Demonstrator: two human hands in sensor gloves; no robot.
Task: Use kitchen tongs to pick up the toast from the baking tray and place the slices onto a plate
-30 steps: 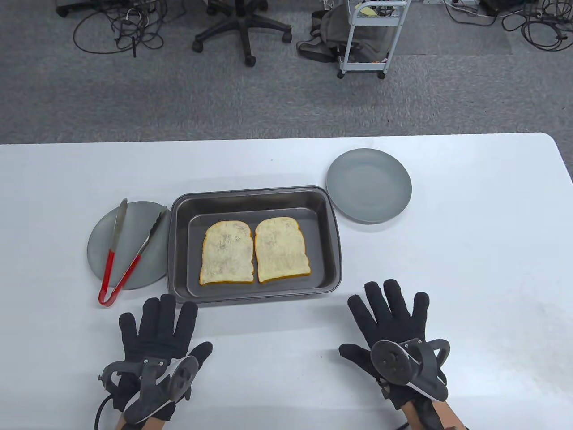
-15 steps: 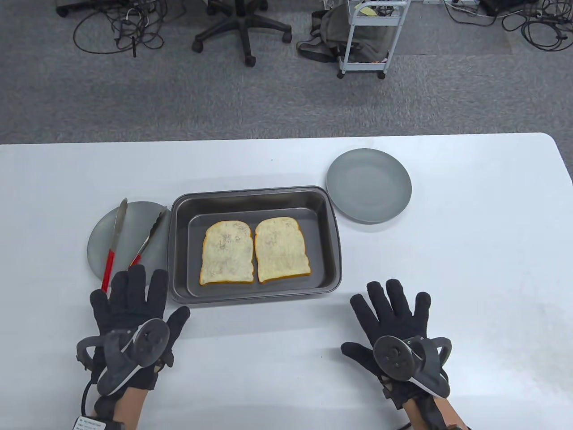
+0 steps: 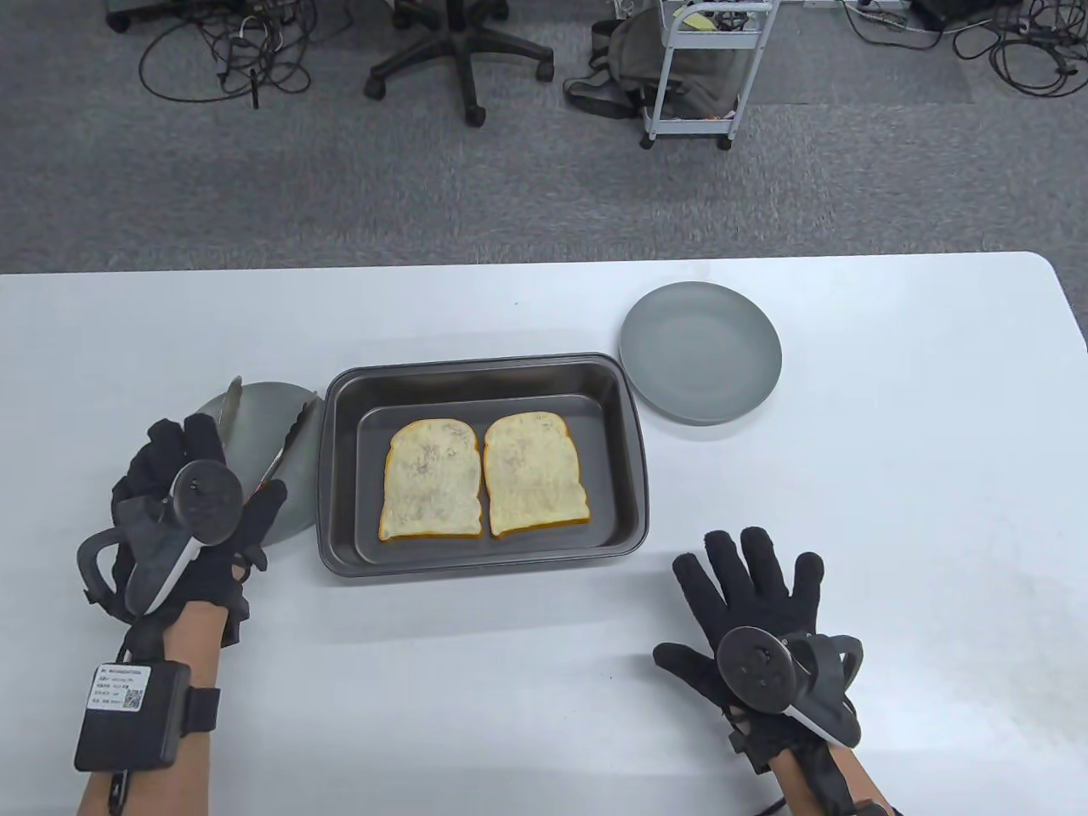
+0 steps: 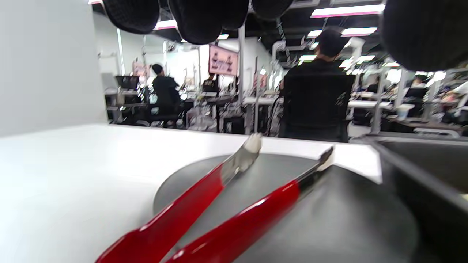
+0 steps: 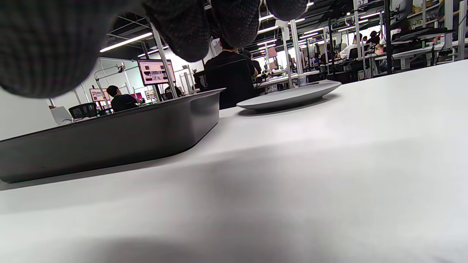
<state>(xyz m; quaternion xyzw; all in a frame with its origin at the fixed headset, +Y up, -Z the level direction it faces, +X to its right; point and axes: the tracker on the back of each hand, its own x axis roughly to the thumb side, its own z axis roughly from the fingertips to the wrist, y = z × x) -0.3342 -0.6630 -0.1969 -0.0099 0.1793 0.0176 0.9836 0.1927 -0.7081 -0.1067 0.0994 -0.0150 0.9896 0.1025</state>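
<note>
Left hand [image 3: 191, 510] moved up over tongs [image 4: 204, 204], grip not closed, fingers above red handles; right hand [image 3: 756, 620] flat on worktop [image 3: 892, 510]. Pickup imminent.

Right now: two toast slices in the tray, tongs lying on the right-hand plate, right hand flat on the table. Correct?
One error: the tongs lie on the left plate, beside the tray, per the table view. The right plate is bare. Toast slices and right hand are as stated.

Beyond the white tabletop [image 3: 892, 476], a black five-legged swivel-chair base [image 3: 459, 55], a white wheeled metal cart [image 3: 701, 76] and tangled black cables [image 3: 225, 64] sit on grey carpet [image 3: 340, 187].
</note>
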